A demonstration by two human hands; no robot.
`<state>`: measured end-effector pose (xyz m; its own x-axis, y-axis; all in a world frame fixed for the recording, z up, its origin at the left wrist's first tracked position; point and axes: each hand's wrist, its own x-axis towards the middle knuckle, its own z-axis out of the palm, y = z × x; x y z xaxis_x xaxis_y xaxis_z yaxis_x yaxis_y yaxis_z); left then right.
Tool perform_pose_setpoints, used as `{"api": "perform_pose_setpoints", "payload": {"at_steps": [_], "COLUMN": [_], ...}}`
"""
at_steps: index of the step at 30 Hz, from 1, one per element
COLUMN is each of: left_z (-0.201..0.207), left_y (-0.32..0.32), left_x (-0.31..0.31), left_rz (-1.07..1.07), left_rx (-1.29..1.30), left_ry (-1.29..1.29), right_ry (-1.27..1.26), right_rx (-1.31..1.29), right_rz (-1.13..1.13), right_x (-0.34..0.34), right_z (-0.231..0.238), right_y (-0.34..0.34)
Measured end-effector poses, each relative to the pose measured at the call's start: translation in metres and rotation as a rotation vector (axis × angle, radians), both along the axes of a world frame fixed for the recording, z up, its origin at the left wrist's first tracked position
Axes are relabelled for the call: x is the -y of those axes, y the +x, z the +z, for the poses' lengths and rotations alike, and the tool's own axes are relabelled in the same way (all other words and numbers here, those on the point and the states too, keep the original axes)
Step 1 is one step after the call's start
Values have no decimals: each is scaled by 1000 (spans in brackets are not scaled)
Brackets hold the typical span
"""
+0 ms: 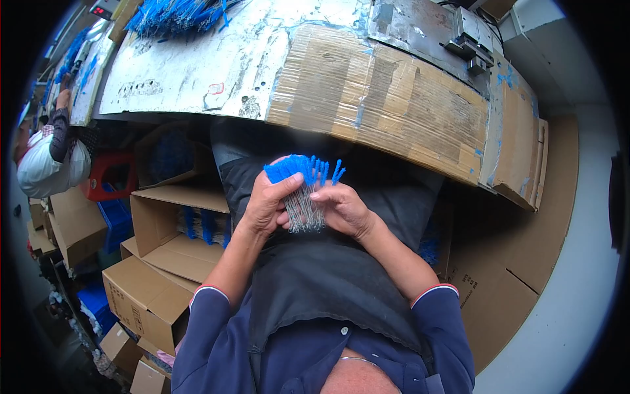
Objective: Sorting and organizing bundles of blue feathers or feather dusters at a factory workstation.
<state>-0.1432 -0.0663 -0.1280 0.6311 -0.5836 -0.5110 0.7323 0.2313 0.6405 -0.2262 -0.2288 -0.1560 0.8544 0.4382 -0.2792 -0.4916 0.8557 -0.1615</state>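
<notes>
A bundle of small brushes [287, 169] with blue bristles and thin twisted wire stems is held above my dark apron. My left hand [265, 202] is closed round the bundle, its thumb lying across the stems just under the bristles. From the other side, my right hand [346, 209] has its thumb against the stems at the bundle's right edge, its fingers curled and partly hidden. Several brushes on the right fan apart from the rest. Below the hands, the wire ends with small loops hang free.
Beyond my hands stands a worn white workbench [190, 75] partly covered with cardboard [374, 98]. A heap of blue brushes [177, 18] lies at its far left, a metal fixture [469, 49] at far right. Open cardboard boxes [147, 289] stand left. A co-worker [49, 164] is at far left.
</notes>
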Motion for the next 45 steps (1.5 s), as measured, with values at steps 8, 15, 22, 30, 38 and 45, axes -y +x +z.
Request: {"api": "perform_pose_setpoints", "payload": {"at_steps": [8, 15, 22, 30, 38, 45], "left_z": [1, -2, 3, -2, 1, -7], "left_y": [-4, -3, -5, -9, -7, -5], "left_x": [-1, -6, -3, -3, -1, -8], "left_rz": [30, -39, -125, -47, -15, -6], "left_rx": [9, -4, 75, 59, -50, -63], "left_ry": [32, 31, 37, 33, -90, -65], "right_ry": [30, -41, -82, -97, -83, -285], "right_rx": [59, 96, 209, 176, 92, 147], "right_rz": [16, -6, 114, 72, -8, 10], "right_x": [-2, 1, 2, -2, -5, -8], "right_z": [-8, -2, 6, 10, 7, 4], "right_y": [-2, -5, -1, -1, -1, -1]}}
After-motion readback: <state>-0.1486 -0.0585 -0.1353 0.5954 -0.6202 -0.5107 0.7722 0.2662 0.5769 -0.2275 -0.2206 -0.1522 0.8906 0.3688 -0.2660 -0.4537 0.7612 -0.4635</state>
